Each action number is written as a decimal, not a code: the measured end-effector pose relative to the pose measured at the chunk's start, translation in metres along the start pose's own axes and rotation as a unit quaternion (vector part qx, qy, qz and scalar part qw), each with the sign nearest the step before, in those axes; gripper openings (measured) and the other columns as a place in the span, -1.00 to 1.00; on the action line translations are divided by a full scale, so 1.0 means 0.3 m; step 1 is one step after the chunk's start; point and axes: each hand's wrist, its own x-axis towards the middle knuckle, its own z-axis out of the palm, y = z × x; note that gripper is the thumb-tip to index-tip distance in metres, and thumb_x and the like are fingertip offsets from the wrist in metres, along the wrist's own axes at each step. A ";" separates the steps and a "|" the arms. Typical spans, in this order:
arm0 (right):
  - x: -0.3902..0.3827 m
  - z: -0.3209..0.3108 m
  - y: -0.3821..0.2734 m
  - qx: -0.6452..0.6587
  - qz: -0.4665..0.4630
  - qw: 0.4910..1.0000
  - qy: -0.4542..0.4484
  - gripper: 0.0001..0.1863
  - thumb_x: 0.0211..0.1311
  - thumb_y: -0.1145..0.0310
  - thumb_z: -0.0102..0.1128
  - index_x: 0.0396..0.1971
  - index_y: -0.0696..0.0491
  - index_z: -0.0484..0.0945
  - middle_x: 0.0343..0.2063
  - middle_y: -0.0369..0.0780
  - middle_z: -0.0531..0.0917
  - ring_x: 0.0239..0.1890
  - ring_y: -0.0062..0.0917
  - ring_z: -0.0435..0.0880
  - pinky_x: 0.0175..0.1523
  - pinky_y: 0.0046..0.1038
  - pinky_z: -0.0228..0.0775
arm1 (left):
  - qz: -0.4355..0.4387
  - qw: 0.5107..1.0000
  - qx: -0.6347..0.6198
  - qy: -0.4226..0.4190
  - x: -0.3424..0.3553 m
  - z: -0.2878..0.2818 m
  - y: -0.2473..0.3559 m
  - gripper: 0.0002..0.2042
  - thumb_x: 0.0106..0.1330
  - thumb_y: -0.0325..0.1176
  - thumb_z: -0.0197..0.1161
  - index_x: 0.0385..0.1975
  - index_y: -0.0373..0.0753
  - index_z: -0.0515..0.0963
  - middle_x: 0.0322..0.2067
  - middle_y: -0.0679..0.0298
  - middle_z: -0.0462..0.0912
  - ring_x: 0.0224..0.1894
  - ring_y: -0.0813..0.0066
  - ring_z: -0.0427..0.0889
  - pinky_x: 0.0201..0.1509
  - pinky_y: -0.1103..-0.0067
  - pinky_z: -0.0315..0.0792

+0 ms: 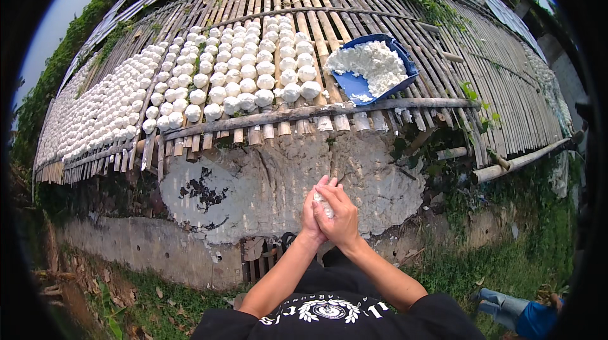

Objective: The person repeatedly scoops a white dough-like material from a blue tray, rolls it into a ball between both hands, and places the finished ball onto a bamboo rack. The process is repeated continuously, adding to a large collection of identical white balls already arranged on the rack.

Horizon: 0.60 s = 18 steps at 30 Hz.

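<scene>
My left hand and my right hand are cupped together in front of me, below the near edge of a bamboo slat rack. Pressed between the palms is a lump of white paste, mostly covered by the fingers. On the rack ahead, rows of white balls spread from the middle to the far left. Right of these rows sits a blue plastic container, tilted with its open side toward me. Crumbly white paste fills much of it, and part of its blue bottom shows.
A bamboo pole runs along the rack's near edge, and a thicker pole juts out at right. Beneath lie a pale, crusted ground patch and a low concrete wall. A person in blue is at lower right.
</scene>
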 end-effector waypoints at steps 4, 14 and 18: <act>0.024 -0.075 0.059 0.014 -0.168 0.982 -0.085 -0.53 0.21 0.39 0.49 0.16 0.06 0.71 0.11 -0.11 0.76 0.08 -0.20 0.81 0.14 -0.25 0.69 | -0.019 0.999 -0.007 -0.051 -0.029 -0.012 -0.019 -0.44 0.73 0.13 -0.11 0.42 -0.17 0.46 0.22 0.20 0.68 0.23 0.25 0.70 0.36 0.25 0.58; -0.122 -0.059 -0.063 0.117 0.106 0.986 0.060 -0.47 0.33 0.06 0.51 0.14 0.11 0.73 0.10 0.05 0.72 0.19 -0.04 0.71 0.31 -0.12 0.53 | -0.018 0.996 -0.005 -0.091 -0.099 -0.089 -0.113 -0.33 0.69 0.27 -0.14 0.41 -0.21 0.45 0.20 0.16 0.68 0.26 0.22 0.67 0.39 0.24 0.57; -0.122 -0.043 -0.014 0.076 -0.025 0.993 0.087 -0.59 0.28 0.29 0.54 0.08 0.13 0.76 0.00 -0.02 0.77 0.03 -0.18 0.80 0.18 -0.22 0.61 | 0.099 0.990 0.058 -0.081 -0.117 -0.043 -0.156 -0.26 0.68 0.33 -0.21 0.48 -0.21 0.39 0.43 0.15 0.50 0.44 0.22 0.52 0.56 0.24 0.40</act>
